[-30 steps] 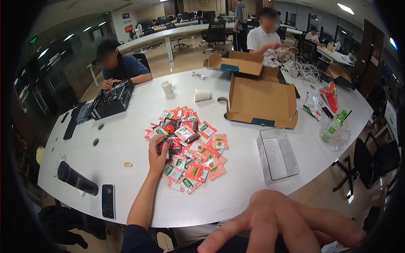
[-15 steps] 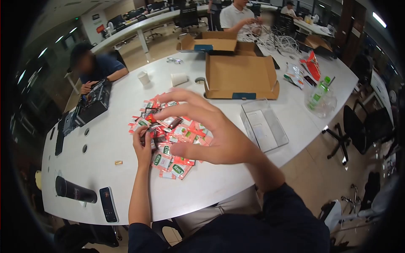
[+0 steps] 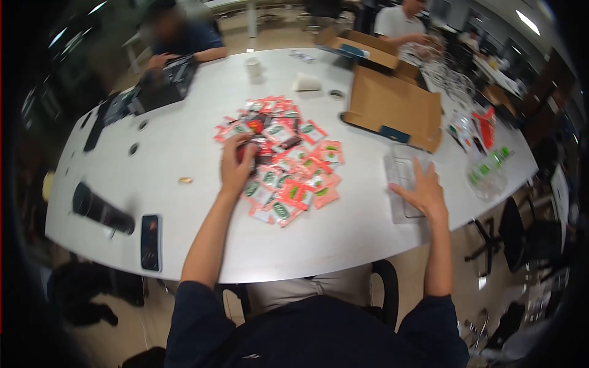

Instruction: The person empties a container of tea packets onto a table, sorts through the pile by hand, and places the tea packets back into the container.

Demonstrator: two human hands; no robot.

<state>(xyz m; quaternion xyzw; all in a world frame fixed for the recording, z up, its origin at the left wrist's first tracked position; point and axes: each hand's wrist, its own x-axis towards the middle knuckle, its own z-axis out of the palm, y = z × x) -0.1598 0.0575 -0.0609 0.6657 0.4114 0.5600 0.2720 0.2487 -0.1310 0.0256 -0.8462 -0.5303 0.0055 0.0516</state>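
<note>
A heap of small red, orange and white sachets lies in the middle of the white table. My left hand rests on the heap's left side, its fingers closed around a few dark and red sachets. My right hand is spread, fingers apart, on the near edge of a clear plastic box to the right of the heap. Nothing is held in the right hand.
An open cardboard box sits behind the clear box. A phone and a dark cylinder lie near left. Paper cups, snack bags and a bagged bottle stand around. Two other people work at the far side.
My right hand has dropped from in front of the camera to the clear plastic box on the right. The view has tilted down. My left hand stays on the sachets.
</note>
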